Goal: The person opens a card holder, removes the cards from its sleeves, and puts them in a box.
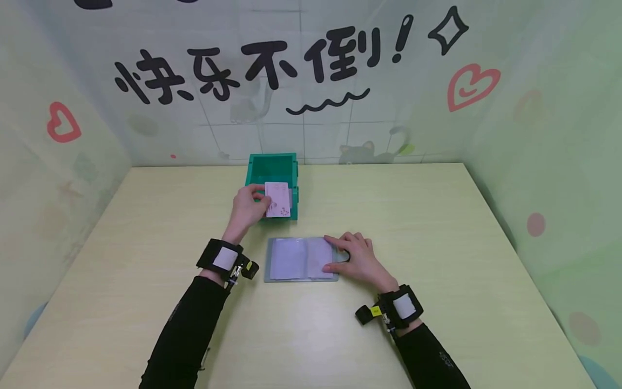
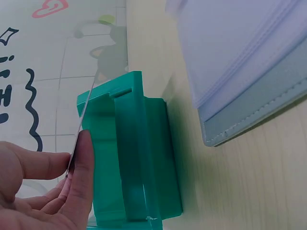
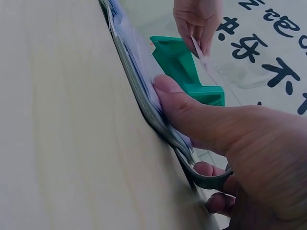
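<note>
My left hand (image 1: 248, 208) pinches a pale pink card (image 1: 277, 199) with a small floral print, between thumb and fingers, over the near part of a green plastic bin (image 1: 295, 210). In the left wrist view the card (image 2: 82, 117) appears edge-on, held upright beside the bin. A grey-blue card album (image 1: 289, 259) lies open on the table, showing clear, pale purple sleeve pages. My right hand (image 1: 362, 258) grips its right edge. The right wrist view has the thumb pressing on the pages, with the other fingers around the cover's strap (image 3: 211, 181).
The bin stands at the back of the light wooden table (image 1: 311, 335), close to the printed backdrop (image 1: 214, 135). Fabric walls rise at the left and right. Wrist cameras are strapped on both forearms.
</note>
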`<state>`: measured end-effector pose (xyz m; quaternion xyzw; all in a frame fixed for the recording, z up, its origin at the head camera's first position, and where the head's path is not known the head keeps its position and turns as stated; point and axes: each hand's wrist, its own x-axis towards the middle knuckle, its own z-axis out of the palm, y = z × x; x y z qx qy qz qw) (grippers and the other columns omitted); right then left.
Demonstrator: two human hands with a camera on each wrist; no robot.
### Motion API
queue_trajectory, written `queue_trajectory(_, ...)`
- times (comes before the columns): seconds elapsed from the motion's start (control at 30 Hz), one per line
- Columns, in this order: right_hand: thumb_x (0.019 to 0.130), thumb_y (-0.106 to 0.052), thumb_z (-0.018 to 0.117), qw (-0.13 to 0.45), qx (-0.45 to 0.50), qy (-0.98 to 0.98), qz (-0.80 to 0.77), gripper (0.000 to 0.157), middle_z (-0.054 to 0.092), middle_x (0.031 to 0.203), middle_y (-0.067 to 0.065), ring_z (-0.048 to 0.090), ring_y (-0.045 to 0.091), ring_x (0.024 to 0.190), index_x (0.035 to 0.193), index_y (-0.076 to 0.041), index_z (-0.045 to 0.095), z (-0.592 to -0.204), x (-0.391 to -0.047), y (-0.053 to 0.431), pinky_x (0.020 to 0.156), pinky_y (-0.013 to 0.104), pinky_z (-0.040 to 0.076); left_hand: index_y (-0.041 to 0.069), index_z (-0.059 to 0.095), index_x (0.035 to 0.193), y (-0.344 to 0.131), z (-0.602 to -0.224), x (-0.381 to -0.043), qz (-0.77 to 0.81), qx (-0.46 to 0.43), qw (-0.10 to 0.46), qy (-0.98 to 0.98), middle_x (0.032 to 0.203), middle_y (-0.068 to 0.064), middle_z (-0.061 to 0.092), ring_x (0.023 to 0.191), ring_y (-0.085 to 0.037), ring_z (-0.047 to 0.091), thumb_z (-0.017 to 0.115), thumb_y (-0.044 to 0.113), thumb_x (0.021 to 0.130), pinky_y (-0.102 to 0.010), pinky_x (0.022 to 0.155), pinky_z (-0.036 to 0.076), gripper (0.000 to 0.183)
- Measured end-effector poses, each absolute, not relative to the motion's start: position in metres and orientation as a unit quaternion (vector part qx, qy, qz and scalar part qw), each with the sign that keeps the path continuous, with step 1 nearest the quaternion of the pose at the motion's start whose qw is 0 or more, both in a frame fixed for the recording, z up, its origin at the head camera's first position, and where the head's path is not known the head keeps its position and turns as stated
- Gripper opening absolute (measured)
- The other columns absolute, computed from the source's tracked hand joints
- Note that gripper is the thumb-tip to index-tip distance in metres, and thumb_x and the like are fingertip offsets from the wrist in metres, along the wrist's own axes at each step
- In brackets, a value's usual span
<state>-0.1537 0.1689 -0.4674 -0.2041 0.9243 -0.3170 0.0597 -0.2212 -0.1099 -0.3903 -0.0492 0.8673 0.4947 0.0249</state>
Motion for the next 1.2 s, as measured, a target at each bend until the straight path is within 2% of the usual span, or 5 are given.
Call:
queue_trajectory(0.3, 0.079, -0.042, 0.084, 0.064, -0.205, 0.924, -0.316, 0.073, 0.053, 0.098, 0.001, 0.038, 0.020, 0.098, 0.144, -0.021, 0.057, -0.471, -0.155, 0.169, 0.085, 0.037, 0.021, -0.002, 0.044, 0.142, -0.094, -0.399, -0.237, 0.447, -0.055, -0.066, 0.890, 0.113, -0.027, 0.066, 0.098, -0.039, 0.067, 0.054, 0.007, 0.100, -0.036, 0.074, 0.052, 0.044)
queue_trajectory(0.5, 0.079, -0.042, 0.084, 0.069, -0.201, 0.925, -0.316, 0.074, 0.053, 0.097, 0.001, 0.038, 0.020, 0.099, 0.144, -0.021, 0.057, -0.472, -0.157, 0.169, 0.085, 0.037, 0.021, -0.006, 0.056, 0.129, -0.090, -0.409, -0.248, 0.423, -0.038, -0.092, 0.900, 0.108, -0.027, 0.069, 0.094, -0.039, 0.066, 0.052, 0.004, 0.101, -0.037, 0.072, 0.051, 0.030)
queue_trajectory(0.67, 0.079, -0.042, 0.084, 0.065, -0.203, 0.926, -0.312, 0.074, 0.052, 0.096, 0.001, 0.038, 0.020, 0.097, 0.144, -0.021, 0.057, -0.469, -0.156, 0.169, 0.084, 0.037, 0.021, -0.006, 0.067, 0.118, -0.088, -0.411, -0.253, 0.393, -0.028, -0.067, 0.917, 0.112, -0.025, 0.072, 0.094, -0.037, 0.067, 0.051, 0.003, 0.100, -0.040, 0.075, 0.050, 0.026)
queue_trajectory(1.0, 0.078, -0.044, 0.085, 0.068, -0.194, 0.930, -0.306, 0.079, 0.053, 0.096, 0.003, 0.041, 0.023, 0.100, 0.146, -0.016, 0.055, -0.468, -0.157, 0.169, 0.086, 0.038, 0.023, -0.005, 0.069, 0.118, -0.079, -0.414, -0.252, 0.346, -0.021, 0.017, 0.938, 0.119, -0.024, 0.070, 0.097, -0.037, 0.068, 0.052, 0.006, 0.098, -0.043, 0.076, 0.056, 0.028)
queue_trajectory(1.2, 0.078, -0.042, 0.084, 0.071, -0.189, 0.929, -0.309, 0.077, 0.052, 0.095, 0.002, 0.040, 0.023, 0.100, 0.145, -0.017, 0.055, -0.469, -0.157, 0.168, 0.086, 0.038, 0.023, -0.004, 0.072, 0.097, -0.075, -0.413, -0.248, 0.309, 0.010, 0.037, 0.950, 0.084, -0.018, 0.066, 0.075, -0.029, 0.059, 0.052, 0.009, 0.097, -0.031, 0.058, 0.040, 0.025)
